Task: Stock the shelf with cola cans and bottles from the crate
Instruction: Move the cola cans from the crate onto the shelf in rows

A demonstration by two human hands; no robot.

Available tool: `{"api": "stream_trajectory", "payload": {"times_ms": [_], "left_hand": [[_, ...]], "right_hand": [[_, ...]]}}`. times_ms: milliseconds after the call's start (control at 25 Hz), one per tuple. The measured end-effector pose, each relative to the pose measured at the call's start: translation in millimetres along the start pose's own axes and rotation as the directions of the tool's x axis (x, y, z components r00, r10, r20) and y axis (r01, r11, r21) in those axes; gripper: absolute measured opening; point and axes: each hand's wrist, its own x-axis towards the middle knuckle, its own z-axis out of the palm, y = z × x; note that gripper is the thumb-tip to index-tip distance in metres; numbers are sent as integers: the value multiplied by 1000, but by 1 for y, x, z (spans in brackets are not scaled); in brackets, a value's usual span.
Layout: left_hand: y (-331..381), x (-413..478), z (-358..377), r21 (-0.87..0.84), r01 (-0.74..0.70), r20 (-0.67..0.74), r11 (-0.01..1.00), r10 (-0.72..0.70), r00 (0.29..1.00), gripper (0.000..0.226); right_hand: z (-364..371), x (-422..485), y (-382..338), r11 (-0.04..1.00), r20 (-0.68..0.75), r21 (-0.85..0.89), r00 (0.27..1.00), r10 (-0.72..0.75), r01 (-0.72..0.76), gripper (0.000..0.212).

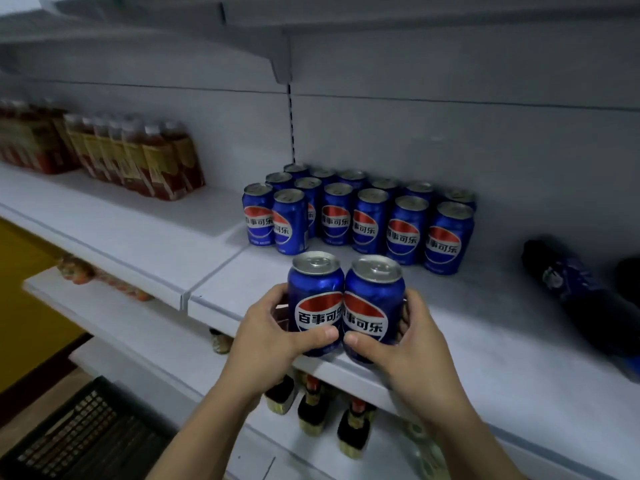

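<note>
Two blue cola cans stand upright side by side at the front edge of the white shelf. My left hand grips the left can, and my right hand grips the right can; the two cans touch. Behind them, several matching blue cans stand in rows against the shelf's back wall. Dark cola bottles lie on the shelf at the far right. A black plastic crate sits on the floor at the lower left; its contents are hidden.
Packs of reddish-brown drink bottles stand on the same shelf to the left. Dark bottles with red caps fill the lower shelf under my hands. Another shelf board hangs overhead. Bare shelf surface lies between the held cans and the rows.
</note>
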Motion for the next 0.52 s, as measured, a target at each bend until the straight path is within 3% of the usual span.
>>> {"api": "stream_trajectory", "payload": {"times_ms": [160, 280, 400, 520], "left_hand": [[-10, 46, -6, 73, -47, 68, 996, 42, 997, 61], [-12, 81, -16, 318, -150, 91, 936, 128, 988, 59], [-4, 114, -24, 696, -207, 150, 688, 142, 978, 66], [10, 142, -25, 865, -261, 224, 430, 135, 965, 68]], "right_hand": [[19, 22, 3, 994, -97, -106, 995, 20, -31, 70], [29, 41, -4, 980, -137, -187, 990, 37, -62, 72], [37, 68, -9, 939, -197, -328, 980, 37, -102, 77], [46, 92, -10, 902, -288, -410, 957, 11, -133, 74]]}}
